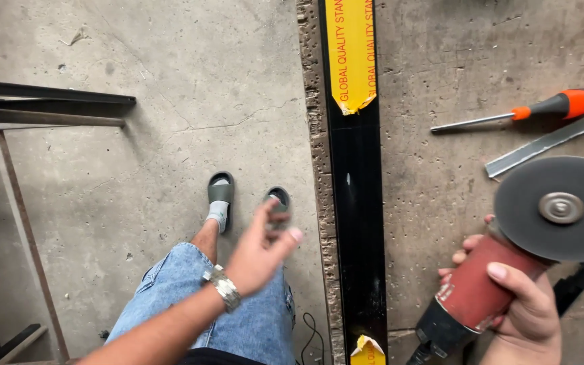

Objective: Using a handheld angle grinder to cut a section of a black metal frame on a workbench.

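Observation:
My right hand (518,307) grips the red body of an angle grinder (471,290) above the workbench; its grey cutting disc (555,206) faces up. A long black metal bar (358,203) with yellow tape at both ends lies along the bench's left edge, just left of the grinder. My left hand (259,251) hangs in the air over my knees, fingers apart and holding nothing, with a metal watch on the wrist. It is a hand's width left of the bar.
An orange-handled screwdriver (542,108) and a flat grey metal strip (549,140) lie on the concrete bench top (434,182) beyond the disc. A metal frame (28,115) stands on the floor at left. My feet in dark slides (221,196) are below.

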